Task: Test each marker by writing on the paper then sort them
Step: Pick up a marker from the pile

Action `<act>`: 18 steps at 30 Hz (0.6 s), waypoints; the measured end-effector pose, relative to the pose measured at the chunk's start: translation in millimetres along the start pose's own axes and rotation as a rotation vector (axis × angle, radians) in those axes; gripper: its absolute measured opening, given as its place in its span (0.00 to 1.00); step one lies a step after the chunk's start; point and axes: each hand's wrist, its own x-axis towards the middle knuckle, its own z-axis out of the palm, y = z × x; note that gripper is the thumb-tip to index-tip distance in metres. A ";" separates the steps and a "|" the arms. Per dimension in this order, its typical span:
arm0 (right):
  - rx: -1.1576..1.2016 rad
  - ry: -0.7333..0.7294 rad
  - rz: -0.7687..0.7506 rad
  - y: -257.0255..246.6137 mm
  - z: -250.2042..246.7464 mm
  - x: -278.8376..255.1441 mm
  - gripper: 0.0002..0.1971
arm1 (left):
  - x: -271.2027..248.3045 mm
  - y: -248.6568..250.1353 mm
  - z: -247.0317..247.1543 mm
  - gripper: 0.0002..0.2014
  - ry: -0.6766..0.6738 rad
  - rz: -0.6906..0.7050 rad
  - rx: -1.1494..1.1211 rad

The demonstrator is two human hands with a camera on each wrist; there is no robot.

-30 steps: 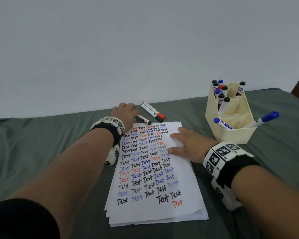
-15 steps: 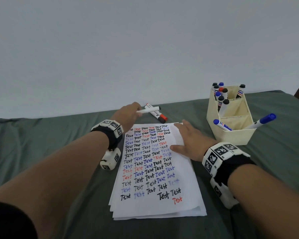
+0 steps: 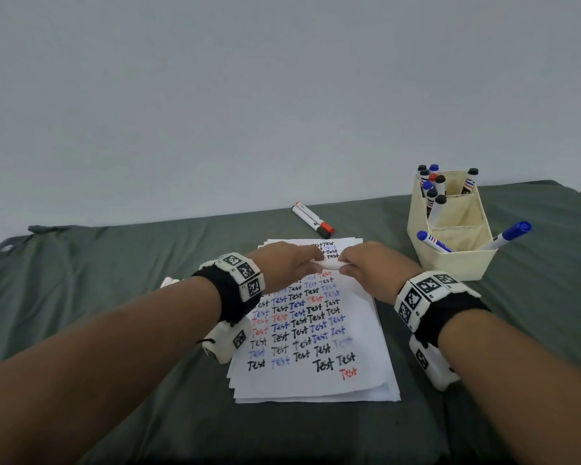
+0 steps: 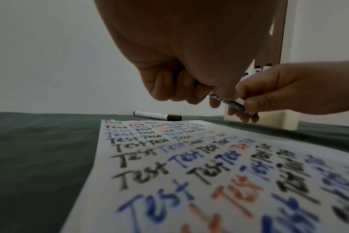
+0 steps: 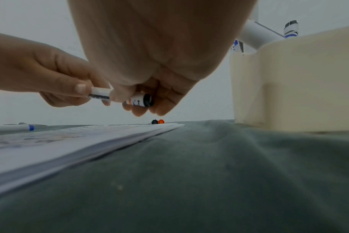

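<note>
Both hands grip one marker [image 3: 329, 263] level above the paper [image 3: 311, 330]: left hand [image 3: 287, 263] curled round one end, right hand [image 3: 366, 265] pinching the other. Holder [image 3: 450, 260] right of grip.

The held marker [image 3: 328, 264] shows only mid-barrel between both fists, and the nearest writing on the paper [image 4: 249, 197] blurs.

grey-green cloth [image 3: 114, 280] — rumpled, pale wall [image 3: 249, 95] behind
</note>
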 end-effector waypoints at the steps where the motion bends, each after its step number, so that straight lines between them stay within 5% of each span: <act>1: -0.007 0.004 0.006 -0.5 0.7 0.6 0.11 | -0.3 0.0 -0.5 0.18 0.008 -0.006 -0.015; 13: 0.001 0.085 -0.015 -2.4 5.5 5.6 0.06 | -2.4 -3.1 -10.0 0.17 -0.022 -0.123 -0.081; 18: -0.039 0.094 0.017 -0.3 6.4 4.7 0.08 | -23.2 -24.0 -3.3 0.38 -0.022 -0.266 -0.151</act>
